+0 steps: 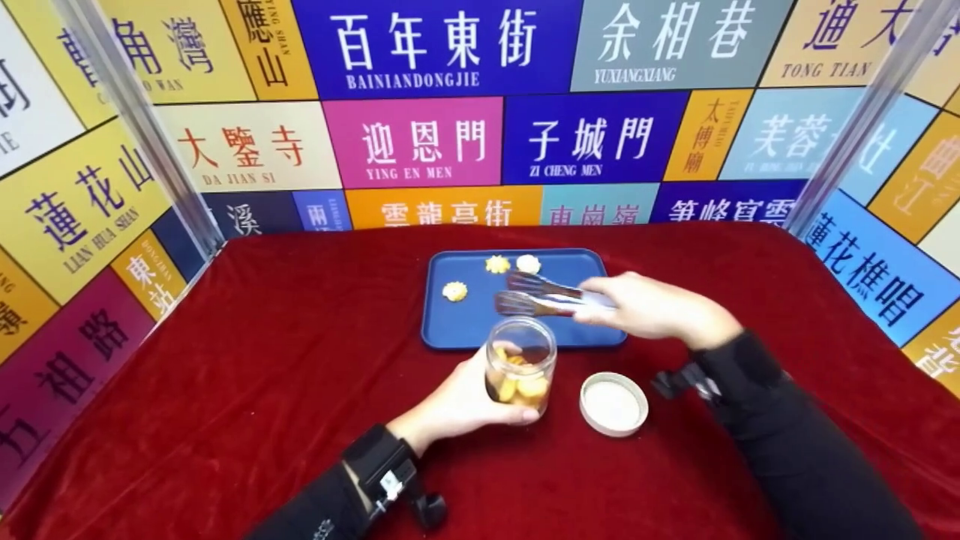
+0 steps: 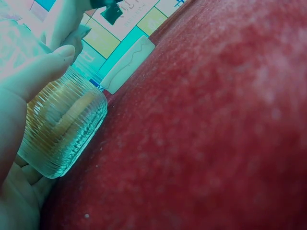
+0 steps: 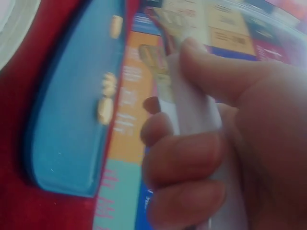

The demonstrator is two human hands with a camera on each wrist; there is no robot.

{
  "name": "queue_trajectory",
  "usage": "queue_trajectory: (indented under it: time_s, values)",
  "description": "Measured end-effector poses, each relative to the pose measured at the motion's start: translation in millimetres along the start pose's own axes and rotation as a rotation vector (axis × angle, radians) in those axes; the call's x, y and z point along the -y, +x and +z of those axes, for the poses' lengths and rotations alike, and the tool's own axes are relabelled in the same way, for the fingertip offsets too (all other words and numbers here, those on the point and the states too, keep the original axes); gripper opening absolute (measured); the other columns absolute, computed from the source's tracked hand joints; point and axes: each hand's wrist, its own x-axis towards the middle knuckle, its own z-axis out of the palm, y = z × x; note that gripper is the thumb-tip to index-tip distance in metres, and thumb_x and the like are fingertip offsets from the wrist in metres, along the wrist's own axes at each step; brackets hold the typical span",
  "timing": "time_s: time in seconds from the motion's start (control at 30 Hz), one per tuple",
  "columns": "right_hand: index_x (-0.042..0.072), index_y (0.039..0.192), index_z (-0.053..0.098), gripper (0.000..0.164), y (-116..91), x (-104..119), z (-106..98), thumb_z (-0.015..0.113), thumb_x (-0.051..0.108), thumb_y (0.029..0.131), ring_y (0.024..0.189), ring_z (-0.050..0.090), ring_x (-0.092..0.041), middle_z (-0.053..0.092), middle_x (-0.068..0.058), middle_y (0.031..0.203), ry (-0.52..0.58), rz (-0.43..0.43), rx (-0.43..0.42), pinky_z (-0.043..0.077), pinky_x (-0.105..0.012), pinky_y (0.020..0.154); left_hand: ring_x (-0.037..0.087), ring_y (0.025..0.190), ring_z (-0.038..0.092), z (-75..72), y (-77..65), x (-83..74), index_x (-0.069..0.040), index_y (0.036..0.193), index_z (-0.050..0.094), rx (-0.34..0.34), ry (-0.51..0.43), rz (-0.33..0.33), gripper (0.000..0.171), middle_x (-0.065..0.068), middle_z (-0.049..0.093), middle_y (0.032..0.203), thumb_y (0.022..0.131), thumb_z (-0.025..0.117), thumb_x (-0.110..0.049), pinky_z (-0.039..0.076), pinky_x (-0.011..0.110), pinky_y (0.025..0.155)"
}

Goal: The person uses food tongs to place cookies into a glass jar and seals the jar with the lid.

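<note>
My left hand [image 1: 472, 394] grips a clear ribbed jar [image 1: 523, 360] with its mouth uncovered. Yellowish cookies [image 1: 525, 388] lie in the lower part of the jar, which tilts slightly in the head view. Curled fingers of my right hand [image 1: 645, 304] hold a pair of tongs [image 1: 555, 298], its two arms apart and nothing visible between the tips. The tongs are above the blue tray [image 1: 442, 330], just beyond the jar's mouth. Three small cookies, one of them a flower-shaped cookie [image 1: 454, 291], rest toward the tray's far and left parts.
A round, pale-rimmed lid [image 1: 613, 403] lies right of the jar on the red cloth [image 1: 300, 337]. Behind the table stands a wall of coloured sign panels [image 1: 427, 142], with metal posts at the back corners.
</note>
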Motion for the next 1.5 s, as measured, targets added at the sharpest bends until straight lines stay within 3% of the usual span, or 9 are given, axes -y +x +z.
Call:
queue_trajectory:
  time_s: [0.13, 0.27, 0.47, 0.57, 0.7, 0.93, 1.1, 1.23, 1.5]
  values:
    - [0.001, 0.137, 0.065, 0.050, 32, 1, 9, 0.069, 0.040, 0.105, 0.100, 0.069, -0.029, 0.074, -0.013, 0.119, -0.041, -0.027, -0.001, 0.056, -0.050, 0.095, 0.009, 0.116, 0.067, -1.4, -1.6, 0.8, -0.008, 0.146, 0.052, -0.008, 0.011, 0.001, 0.088, -0.009, 0.071, 0.127, 0.076, 0.098, -0.031, 0.050, 0.032, 0.108]
    - [-0.002, 0.141, 0.061, 0.056, 57, 3, 17, 0.068, 0.039, 0.105, 0.114, 0.067, -0.035, 0.070, -0.019, 0.129, -0.030, -0.003, 0.026, 0.052, -0.053, 0.104, 0.008, 0.117, 0.066, -1.3, -1.3, 1.7, -0.008, 0.146, 0.051, -0.010, 0.016, 0.008, 0.088, -0.009, 0.070, 0.129, 0.076, 0.098, -0.032, 0.049, 0.032, 0.109]
    - [-0.002, 0.154, 0.050, 0.067, 82, 13, 27, 0.065, 0.042, 0.105, 0.132, 0.060, -0.041, 0.060, -0.026, 0.147, -0.023, 0.063, 0.095, 0.044, -0.055, 0.116, 0.008, 0.118, 0.066, -0.2, -0.5, 3.6, -0.009, 0.148, 0.051, -0.010, 0.021, 0.007, 0.090, -0.009, 0.069, 0.131, 0.075, 0.099, -0.032, 0.049, 0.032, 0.110]
    - [0.000, 0.155, 0.049, 0.067, 91, 17, 31, 0.063, 0.044, 0.106, 0.131, 0.060, -0.040, 0.061, -0.026, 0.145, -0.028, 0.085, 0.106, 0.045, -0.053, 0.114, 0.009, 0.119, 0.066, 0.8, -0.3, 2.5, -0.010, 0.148, 0.051, -0.008, 0.020, 0.001, 0.090, -0.008, 0.069, 0.131, 0.075, 0.098, -0.032, 0.048, 0.033, 0.110]
    - [0.002, 0.151, 0.051, 0.065, 97, 19, 35, 0.062, 0.047, 0.106, 0.126, 0.061, -0.040, 0.063, -0.025, 0.139, -0.018, 0.110, 0.100, 0.047, -0.053, 0.111, 0.009, 0.119, 0.066, 2.1, 0.3, 1.7, -0.008, 0.149, 0.051, 0.000, 0.011, 0.002, 0.090, -0.007, 0.069, 0.132, 0.076, 0.098, -0.031, 0.049, 0.033, 0.110]
    - [-0.002, 0.155, 0.049, 0.068, 107, 20, 42, 0.060, 0.045, 0.107, 0.143, 0.050, -0.044, 0.055, -0.026, 0.153, -0.015, 0.112, 0.109, 0.038, -0.055, 0.120, 0.008, 0.119, 0.066, 0.8, -0.4, 0.0, -0.009, 0.149, 0.051, -0.005, 0.016, -0.003, 0.090, -0.008, 0.069, 0.132, 0.075, 0.098, -0.031, 0.049, 0.032, 0.110]
    - [0.001, 0.151, 0.053, 0.063, 110, 22, 48, 0.062, 0.045, 0.107, 0.133, 0.058, -0.038, 0.063, -0.021, 0.143, -0.035, 0.145, 0.101, 0.044, -0.052, 0.116, 0.008, 0.120, 0.065, 0.6, 0.1, -0.1, -0.009, 0.150, 0.051, -0.003, 0.009, 0.004, 0.091, -0.008, 0.069, 0.132, 0.075, 0.098, -0.030, 0.048, 0.032, 0.111]
    - [0.004, 0.147, 0.056, 0.057, 109, 24, 51, 0.062, 0.044, 0.107, 0.122, 0.062, -0.036, 0.067, -0.018, 0.133, -0.072, 0.144, 0.086, 0.048, -0.052, 0.110, 0.008, 0.120, 0.065, 1.0, 0.4, -0.1, -0.010, 0.149, 0.051, -0.006, 0.011, 0.006, 0.090, -0.008, 0.069, 0.132, 0.075, 0.099, -0.030, 0.048, 0.032, 0.111]
    - [0.002, 0.151, 0.055, 0.059, 97, 19, 46, 0.063, 0.042, 0.107, 0.135, 0.058, -0.042, 0.064, -0.023, 0.143, -0.099, 0.107, 0.062, 0.045, -0.054, 0.115, 0.008, 0.120, 0.065, 1.2, 1.2, 0.1, -0.011, 0.149, 0.051, -0.003, 0.008, 0.007, 0.091, -0.008, 0.069, 0.132, 0.074, 0.099, -0.030, 0.048, 0.032, 0.111]
